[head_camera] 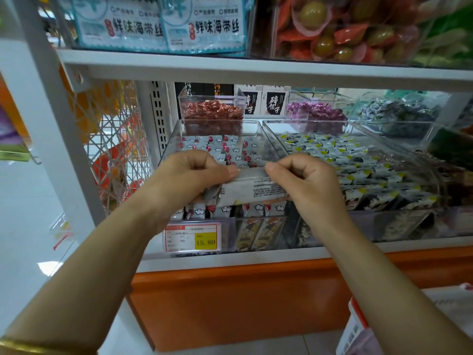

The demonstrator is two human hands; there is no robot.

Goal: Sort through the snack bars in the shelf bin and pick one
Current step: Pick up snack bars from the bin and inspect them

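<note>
A: The shelf (256, 73) is crowded. What could go wrong at the clear bin (172, 142)?

B: A careless tug might drag it forward and spill the packed bars (225, 152).

A: And the chosen bar (253, 190)?

B: It's just above the bin, with the left hand (194, 172) and right hand (304, 180) each pinching one end. The wrapper looks slick, so a loose pinch could drop it back into the pile.

Left hand (197, 172), right hand (304, 178) hold snack bar (253, 189).
</note>
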